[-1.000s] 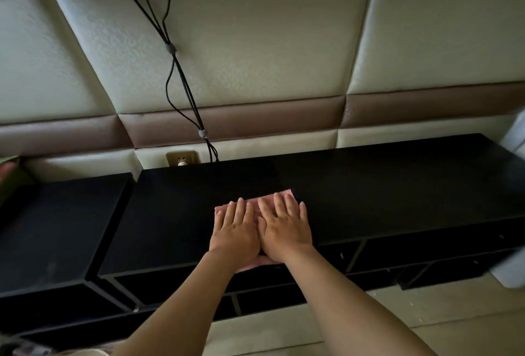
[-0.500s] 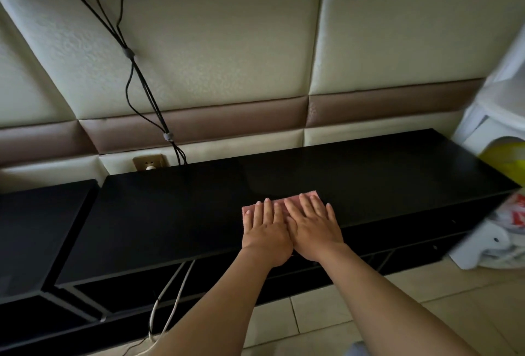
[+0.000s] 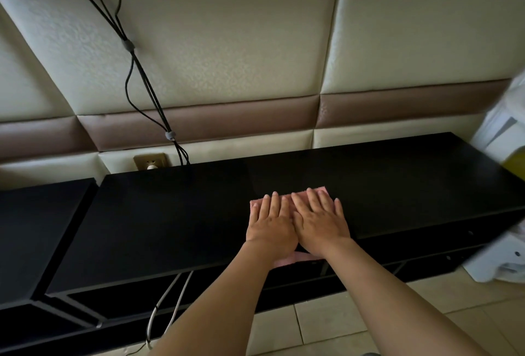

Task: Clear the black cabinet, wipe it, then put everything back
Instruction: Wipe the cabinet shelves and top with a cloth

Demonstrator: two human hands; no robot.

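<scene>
Flat and spread, both hands press down on a pink rectangular wiping cloth (image 3: 292,258). The left hand (image 3: 270,226) and right hand (image 3: 322,223) lie side by side, touching along their inner edges, with straight fingers pointing toward the wall. Neither hand curls round anything.

The cloth lies on the top of the long, low black cabinet (image 3: 170,228), right of its middle. Its far edge shows past the fingertips and its near edge reaches the cabinet's front lip under the wrists.

A second ago the hands and cloth sat further left, nearer the brass-coloured wall socket (image 3: 149,161). They have since slid rightward along the top, staying in the same pressed pose. Over the last half second they have hardly shifted at all.

Black cables (image 3: 136,66) run down the cream and brown padded wall panels (image 3: 227,43) — they pass behind the cabinet's back edge just right of the socket. A second black unit (image 3: 37,228) stands just beside the cabinet on the left. Pale cords (image 3: 167,299) hang in the open space below the top, above the beige tiled floor (image 3: 326,324). At the right edge sit blurred white objects (image 3: 508,264) and a patch of yellow — too smeared to identify.
</scene>
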